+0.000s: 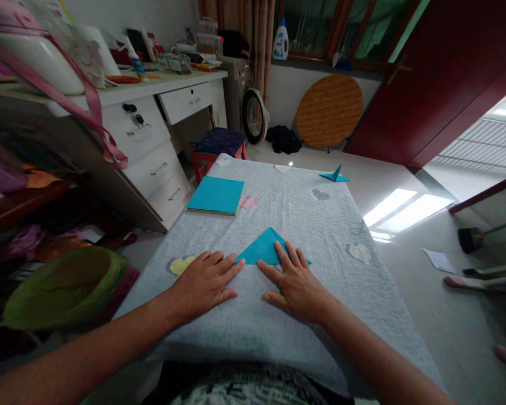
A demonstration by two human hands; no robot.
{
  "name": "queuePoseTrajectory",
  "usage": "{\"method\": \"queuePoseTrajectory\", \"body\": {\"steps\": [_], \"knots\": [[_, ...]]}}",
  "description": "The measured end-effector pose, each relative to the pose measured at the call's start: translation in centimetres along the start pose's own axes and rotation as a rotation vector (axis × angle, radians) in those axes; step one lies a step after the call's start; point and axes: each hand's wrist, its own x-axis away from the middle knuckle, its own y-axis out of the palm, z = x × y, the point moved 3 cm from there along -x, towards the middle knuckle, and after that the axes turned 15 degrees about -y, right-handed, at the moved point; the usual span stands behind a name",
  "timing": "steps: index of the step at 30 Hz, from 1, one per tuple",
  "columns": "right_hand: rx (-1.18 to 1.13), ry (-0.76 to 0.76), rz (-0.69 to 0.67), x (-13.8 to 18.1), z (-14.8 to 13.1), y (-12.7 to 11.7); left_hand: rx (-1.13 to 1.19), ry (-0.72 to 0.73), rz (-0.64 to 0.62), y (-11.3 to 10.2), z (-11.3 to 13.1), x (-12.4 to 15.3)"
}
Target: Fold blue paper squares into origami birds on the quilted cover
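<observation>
A blue sheet of paper folded into a triangle (259,247) lies flat on the cloth-covered table, its point facing away from me and its long edge towards me. My left hand (208,278) rests flat with fingers stretched, the fingertips touching the triangle's left corner. Across its right side lies my right hand (293,278), fingers spread and pressing on the paper; they hide part of that side. Farther off to the left sits a stack of square paper (217,194) with a blue sheet on top. A small folded blue paper piece (335,175) stands near the far right corner.
A pale grey cloth (295,214) with heart patterns covers the table. White drawers (156,160) and a dark-topped stool (219,140) stand beyond its left side. A green-lined bin (67,287) is at the lower left. A round wooden board (329,111) leans against the far wall.
</observation>
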Motion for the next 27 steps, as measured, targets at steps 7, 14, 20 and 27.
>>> {"method": "queuePoseTrajectory", "body": {"steps": [7,14,20,27], "knots": [[0.07,0.075,0.02,3.9,2.5,0.2,-0.012,-0.017,0.038,0.4,-0.5,1.0],[0.153,0.188,0.039,8.3,5.3,0.5,-0.011,-0.002,0.111,0.9,-0.9,1.7],[0.145,0.224,0.066,9.8,5.9,0.7,0.048,0.002,0.165,1.2,-1.0,2.0],[-0.025,0.213,0.21,9.7,7.0,-1.7,0.281,-0.137,0.216,1.6,-2.2,2.0]]}}
